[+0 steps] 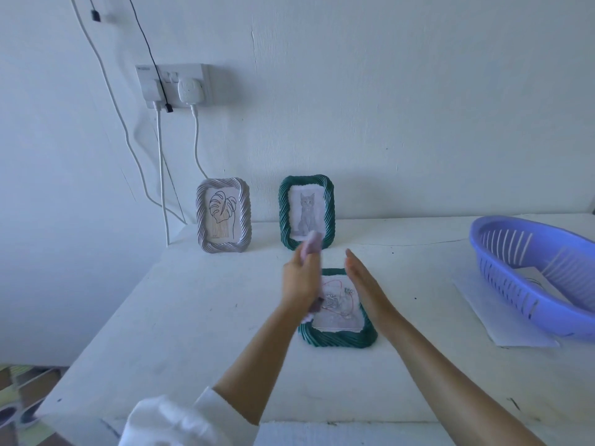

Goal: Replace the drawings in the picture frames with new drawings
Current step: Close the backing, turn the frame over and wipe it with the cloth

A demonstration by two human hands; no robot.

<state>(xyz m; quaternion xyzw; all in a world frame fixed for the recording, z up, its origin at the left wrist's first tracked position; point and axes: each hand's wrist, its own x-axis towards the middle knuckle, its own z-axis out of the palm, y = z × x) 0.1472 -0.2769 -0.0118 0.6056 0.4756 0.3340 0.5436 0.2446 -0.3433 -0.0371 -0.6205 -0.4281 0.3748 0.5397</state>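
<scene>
Setting: white table [193, 317] is standing against a white wall, seen from the head camera.
Left hand: left hand [302, 278] is gripping a pale lilac object [313, 243], which is sticking out above the fingers and below the wrist; it is too blurred to tell what it is.
Right hand: right hand [363, 284] is hovering open, fingers straight and together, palm facing the left hand, over the right edge of the flat frame.
Flat frame: green rope-pattern frame [338, 339] is lying face up on the table between and beneath the two hands, holding a drawing with red lines [338, 304].
Standing green frame: second green frame [285, 214] is standing upright by the wall just behind the hands, showing a kitten drawing [306, 214].
Standing grey frame: grey rope-pattern frame [203, 220] is standing upright to the left of it, apart from it, showing a leaf line drawing [222, 214].
Basket: purple slotted basket [531, 284] is sitting at the right of the table on a white paper sheet [489, 320].
Sleeve: white sleeve [180, 420] is covering the left upper arm at the bottom edge.
Wall: double wall socket [174, 85] is carrying plugs, with white cables [161, 175] hanging down behind the table.
</scene>
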